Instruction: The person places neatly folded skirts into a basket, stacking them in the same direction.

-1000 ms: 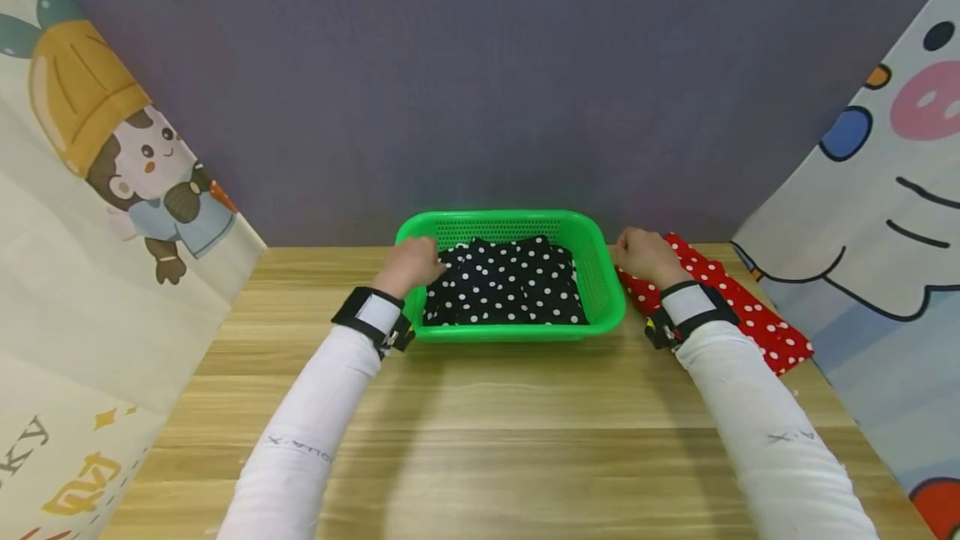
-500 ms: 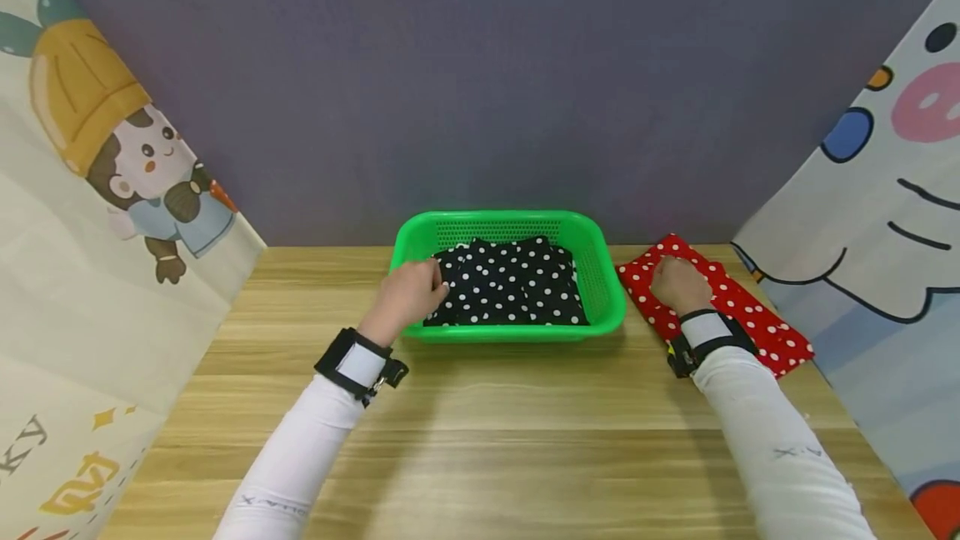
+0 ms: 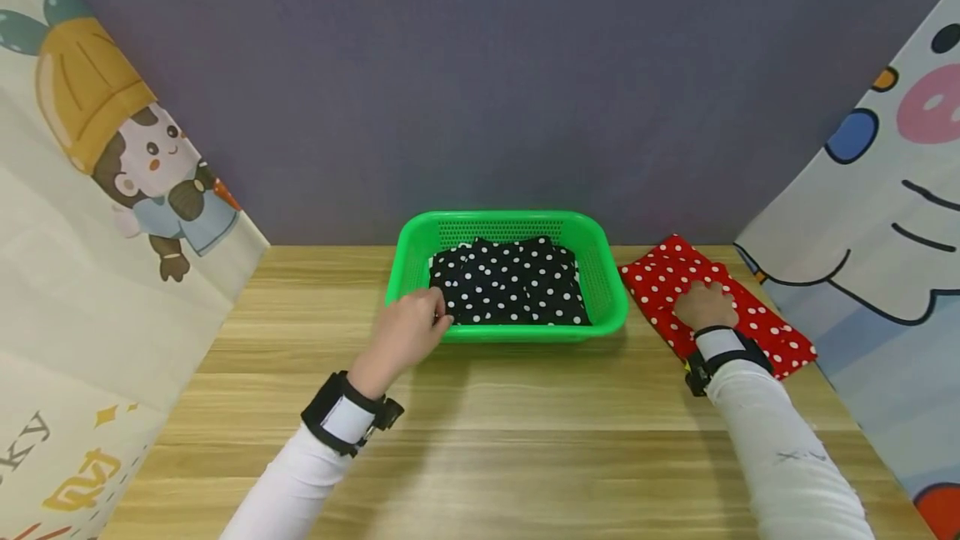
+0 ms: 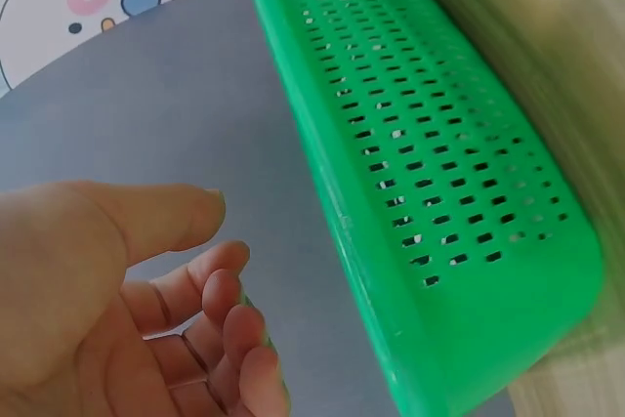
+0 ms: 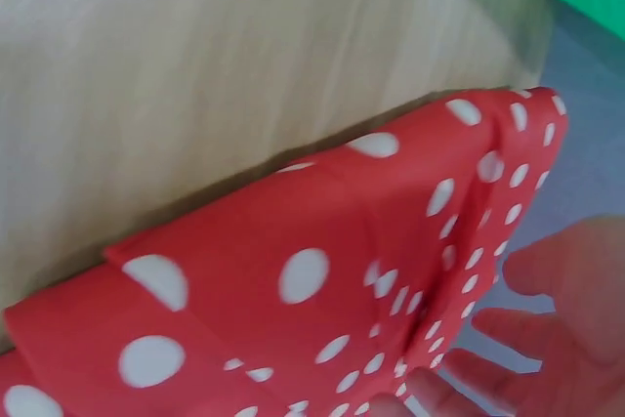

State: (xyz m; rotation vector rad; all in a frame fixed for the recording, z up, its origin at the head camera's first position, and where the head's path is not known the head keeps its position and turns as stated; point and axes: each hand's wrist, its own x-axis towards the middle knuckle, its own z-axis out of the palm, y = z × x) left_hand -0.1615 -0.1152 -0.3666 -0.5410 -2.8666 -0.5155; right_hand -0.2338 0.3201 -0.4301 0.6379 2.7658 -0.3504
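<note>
A green plastic basket (image 3: pixel 525 332) sits at the back middle of the wooden table, with a folded black cloth with white dots (image 3: pixel 510 282) inside it. My left hand (image 3: pixel 408 332) is at the basket's front left corner; in the left wrist view the left hand (image 4: pixel 146 290) has loosely curled fingers, holds nothing, and is just apart from the basket wall (image 4: pixel 439 192). A folded red cloth with white dots (image 3: pixel 772 336) lies right of the basket. My right hand (image 3: pixel 703 305) lies on its middle, and its fingers (image 5: pixel 557 329) spread over the red cloth (image 5: pixel 322 271).
The wooden table (image 3: pixel 525 440) is walled in by a grey backdrop (image 3: pixel 487 90) behind, a cartoon-printed panel (image 3: pixel 97 215) on the left and another cartoon panel (image 3: pixel 885 215) on the right. The red cloth nearly touches the right panel.
Both hands have drawn back toward me. The left hand left the basket's inner left side for its front left corner. The right hand slid from the red cloth's far end to its middle.
</note>
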